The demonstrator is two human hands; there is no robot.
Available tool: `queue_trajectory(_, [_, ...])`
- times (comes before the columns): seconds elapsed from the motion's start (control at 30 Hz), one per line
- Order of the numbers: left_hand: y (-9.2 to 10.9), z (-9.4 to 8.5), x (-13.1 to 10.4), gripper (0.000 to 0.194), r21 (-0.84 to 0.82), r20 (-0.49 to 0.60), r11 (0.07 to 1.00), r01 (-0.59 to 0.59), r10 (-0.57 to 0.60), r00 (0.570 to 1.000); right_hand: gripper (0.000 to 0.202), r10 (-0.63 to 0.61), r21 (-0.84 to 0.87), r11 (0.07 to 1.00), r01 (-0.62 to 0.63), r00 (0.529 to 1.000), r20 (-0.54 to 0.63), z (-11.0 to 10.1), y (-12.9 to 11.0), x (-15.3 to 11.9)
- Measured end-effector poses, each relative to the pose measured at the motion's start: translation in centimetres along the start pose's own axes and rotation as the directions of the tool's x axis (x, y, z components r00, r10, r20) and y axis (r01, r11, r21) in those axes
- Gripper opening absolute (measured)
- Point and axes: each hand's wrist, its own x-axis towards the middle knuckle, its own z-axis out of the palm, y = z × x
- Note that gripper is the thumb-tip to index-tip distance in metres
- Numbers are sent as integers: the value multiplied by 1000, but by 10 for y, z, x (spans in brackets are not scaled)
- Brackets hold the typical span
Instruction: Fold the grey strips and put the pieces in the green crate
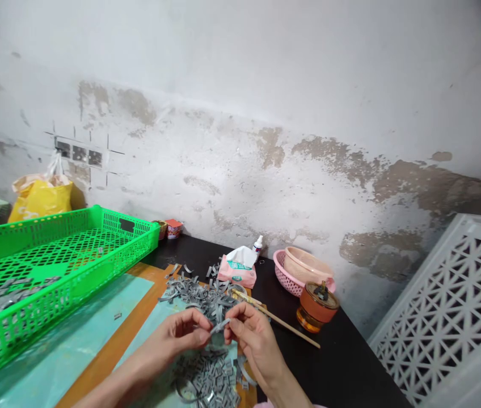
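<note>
Between my two hands is a small grey strip-like piece [220, 326], pinched at both ends. My left hand [185, 331] grips its left end between thumb and fingers. The right end sits in the pinch of my right hand [249, 330]. Just beyond the hands lies a heap of curved grey strips [198, 294]. Below them, nearer to me, is a pile of small grey rectangular pieces [212, 377]. Both piles rest partly on a pale green sheet [138, 340]. The exact kind of these pieces is too small to tell.
At left stands a large green mesh crate [74, 283] with grey pieces inside. A pink tissue pack [238, 275], a wooden stick [291, 328], pink baskets [289, 275] and an amber jar [315, 309] stand to the right. A white lattice panel [453, 306] rises at far right.
</note>
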Motion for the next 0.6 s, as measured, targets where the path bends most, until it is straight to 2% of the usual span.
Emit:
queue_trajectory(0.07, [2, 4, 0, 17, 84, -23, 993, -87, 90, 996, 29, 33, 24, 999, -32, 999, -15, 1, -1, 0])
queue_trajectory(0.13, [3, 8, 1, 20, 71, -5, 991, -117, 117, 993, 30, 61, 48, 997, -60, 998, -21, 3, -1, -1])
queue_trajectory(0.27, [0, 11, 3, 26, -6, 37, 999, -47, 47, 998, 32, 99, 46, 994, -99, 995, 1, 5, 1, -2])
queue_trajectory(0.4, [-6, 7, 5, 28, -20, 34, 1000, 3, -3, 999, 35, 97, -100, 991, -93, 995, 30, 3, 3, 0])
queue_trajectory(0.47, [-9, 5, 5, 28, -118, 34, 991, 58, -54, 998, 37, 33, -159, 987, -30, 999, 14, 3, 3, 0])
queue_trajectory(0.53, [-12, 4, 5, 26, -284, -2, 952, 116, -122, 993, 31, -86, -273, 959, 79, 996, -16, 5, 2, -2])
queue_trajectory(0.6, [-14, 3, 5, 26, -436, -29, 888, 150, -180, 983, 18, -221, -467, 860, 207, 975, 26, 7, 1, -5])
